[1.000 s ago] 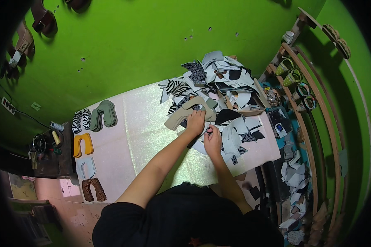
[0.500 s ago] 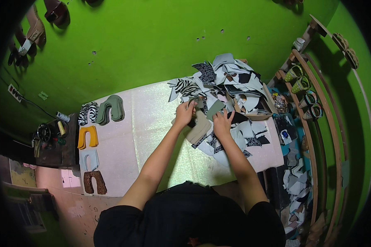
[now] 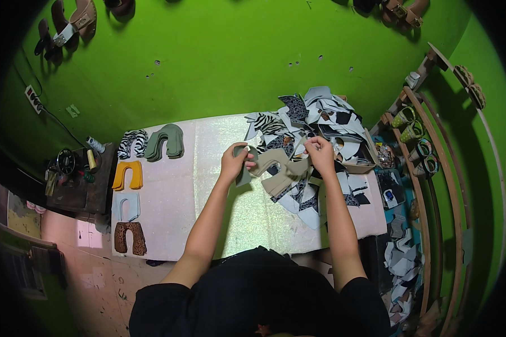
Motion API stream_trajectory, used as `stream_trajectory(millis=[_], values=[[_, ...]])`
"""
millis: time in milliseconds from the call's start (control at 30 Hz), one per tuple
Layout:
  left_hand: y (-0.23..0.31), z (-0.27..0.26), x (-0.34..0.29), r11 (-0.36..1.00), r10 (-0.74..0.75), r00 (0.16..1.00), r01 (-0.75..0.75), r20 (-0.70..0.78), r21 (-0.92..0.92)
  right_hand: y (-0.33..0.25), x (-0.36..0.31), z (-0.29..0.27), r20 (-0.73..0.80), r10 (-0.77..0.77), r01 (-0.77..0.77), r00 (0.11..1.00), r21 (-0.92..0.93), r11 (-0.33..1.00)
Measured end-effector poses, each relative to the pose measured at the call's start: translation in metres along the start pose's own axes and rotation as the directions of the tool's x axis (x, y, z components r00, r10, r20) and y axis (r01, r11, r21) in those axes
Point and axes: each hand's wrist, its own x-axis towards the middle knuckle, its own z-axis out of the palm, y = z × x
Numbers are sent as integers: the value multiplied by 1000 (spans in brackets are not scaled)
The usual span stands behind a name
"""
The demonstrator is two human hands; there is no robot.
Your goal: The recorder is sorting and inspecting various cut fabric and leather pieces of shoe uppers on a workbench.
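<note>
Zebra-print pieces point(image 3: 132, 136) make the stack at the table's back left corner, cut like horseshoes, with yellow point(image 3: 128, 165), pale blue point(image 3: 126, 197) and brown spotted point(image 3: 130, 226) stacks ranked in front of them. Just to the right of the zebra print stands a thicker green stack point(image 3: 167, 133), all on the pale, shiny table point(image 3: 168, 219).

Further right, beyond a bare stretch, the person's left hand point(image 3: 233, 164) pinches a green piece point(image 3: 243, 178) between thumb and fingers. It is flat, dull and greyish, hanging at the pile's left edge. Next come beige pieces point(image 3: 268, 162), smooth and matte, a broad curved arch with its legs toward the person, lying over patterned scraps point(image 3: 306, 194). The right hand point(image 3: 320, 157) is beyond them, its thumb and fingers bunched; from where I stand I cannot tell whether anything is caught there. Behind it rises the heap of white scraps point(image 3: 326, 104).

Half a second ago the left hand was in over the pile; now it is out to the left. The right hand had its fingers spread on a green scrap, and now they are drawn together. More of the beige arch shows. The stacks at left lie as they did.
</note>
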Motion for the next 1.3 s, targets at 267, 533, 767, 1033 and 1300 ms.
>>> stream_trajectory(millis=[267, 533, 767, 1033, 1300], values=[[-4, -49, -22, 982, -111, 979, 135, -171, 130, -61, -53, 41, 286, 179, -247, 941, 222, 943], [-6, -75, -56, 979, -166, 986, 162, 25, 124, -52, -89, 116, 431, 228, -287, 873, 74, 955], [-10, -93, -83, 988, -97, 959, 60, 265, 145, -96, -98, 166, 374, 158, -123, 914, -116, 986], [4, -116, -95, 991, -3, 949, 46, 316, -129, -136, -108, 191, 494, 316, -519, 810, 353, 779], [21, -149, -95, 970, -88, 948, 151, 305, -192, -98, -109, 197, 357, 67, -167, 932, 260, 951]])
